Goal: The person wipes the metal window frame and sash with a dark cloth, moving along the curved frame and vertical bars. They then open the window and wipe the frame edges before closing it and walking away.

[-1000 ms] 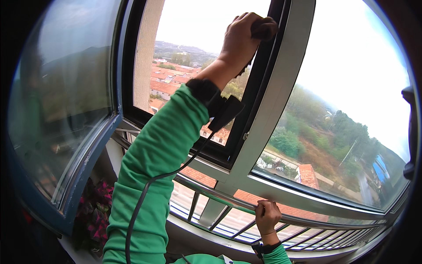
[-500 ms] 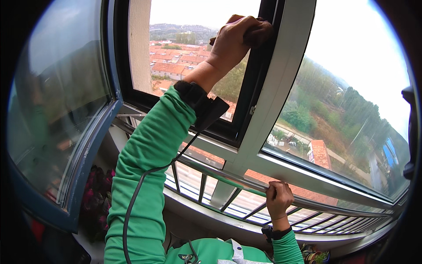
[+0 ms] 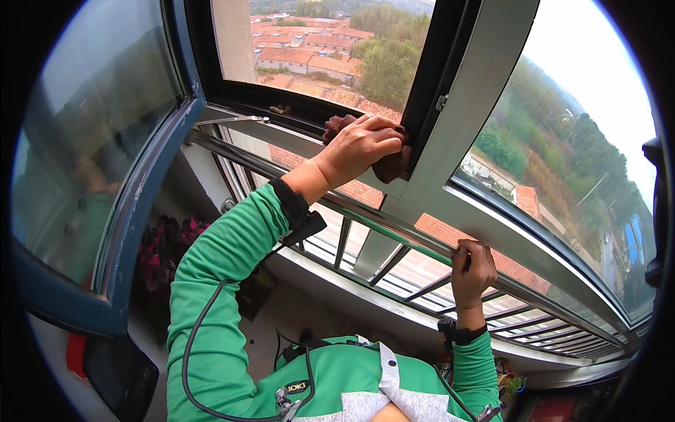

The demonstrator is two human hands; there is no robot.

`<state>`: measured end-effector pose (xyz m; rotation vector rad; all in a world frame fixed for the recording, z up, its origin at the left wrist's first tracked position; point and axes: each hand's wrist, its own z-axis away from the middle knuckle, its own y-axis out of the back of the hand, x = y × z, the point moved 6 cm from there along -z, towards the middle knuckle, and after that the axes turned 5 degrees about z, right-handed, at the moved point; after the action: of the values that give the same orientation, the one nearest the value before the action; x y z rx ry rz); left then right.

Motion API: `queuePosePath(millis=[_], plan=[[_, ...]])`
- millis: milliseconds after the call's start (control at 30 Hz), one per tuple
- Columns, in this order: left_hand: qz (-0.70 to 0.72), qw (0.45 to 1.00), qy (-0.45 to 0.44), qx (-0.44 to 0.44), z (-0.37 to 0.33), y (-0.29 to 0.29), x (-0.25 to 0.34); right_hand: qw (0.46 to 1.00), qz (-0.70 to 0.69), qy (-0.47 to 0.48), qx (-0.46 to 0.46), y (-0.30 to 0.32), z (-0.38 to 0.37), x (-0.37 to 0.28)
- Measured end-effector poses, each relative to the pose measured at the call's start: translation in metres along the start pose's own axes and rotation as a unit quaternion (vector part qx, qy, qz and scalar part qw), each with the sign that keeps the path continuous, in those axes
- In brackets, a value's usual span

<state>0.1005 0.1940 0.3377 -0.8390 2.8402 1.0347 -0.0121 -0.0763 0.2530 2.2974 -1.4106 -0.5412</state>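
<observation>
My left hand (image 3: 360, 149) is closed on a crumpled dark brown cloth (image 3: 391, 166), pressed to the lower right corner of the black window frame (image 3: 302, 112). Part of the cloth bulges out left of the fingers and part hangs below them. Lower and to the right, my right hand (image 3: 472, 273) has its fingers curled over the shiny metal handrail (image 3: 394, 226) that runs beneath the windows. Both wrists wear black bands, and a cable runs along my left sleeve.
An open blue-framed casement (image 3: 151, 232) swings inward on the left, its metal stay arm (image 3: 235, 119) reaching the frame. Dark bars stand under the handrail. Pinkish-purple plants (image 3: 169, 253) sit below the casement. A fixed pane (image 3: 555, 141) is at the right.
My left hand has slid the cloth down the frame's right side to its lower corner. The view has tilted downward. My right hand still grips the handrail.
</observation>
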Motion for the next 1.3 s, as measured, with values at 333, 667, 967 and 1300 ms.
queuePosePath(millis=[333, 667, 967, 1300], plan=[[0.052, 0.990, 0.078, 0.103, -0.035, 0.033, -0.019, 1.000, -0.002, -0.004, -0.003, 0.000, 0.001, 0.001], [-0.034, 0.992, 0.050, -0.113, -0.011, 0.007, 0.001, 1.000, -0.010, -0.010, -0.007, -0.001, 0.004, 0.002], [-0.068, 0.899, 0.396, 0.175, 0.079, 0.139, -0.096, 1.000, -0.015, -0.013, -0.020, -0.004, 0.007, 0.005], [-0.326, 0.737, 0.590, 0.047, 0.140, 0.206, -0.204, 1.000, -0.005, 0.001, -0.017, -0.006, 0.006, 0.004]])
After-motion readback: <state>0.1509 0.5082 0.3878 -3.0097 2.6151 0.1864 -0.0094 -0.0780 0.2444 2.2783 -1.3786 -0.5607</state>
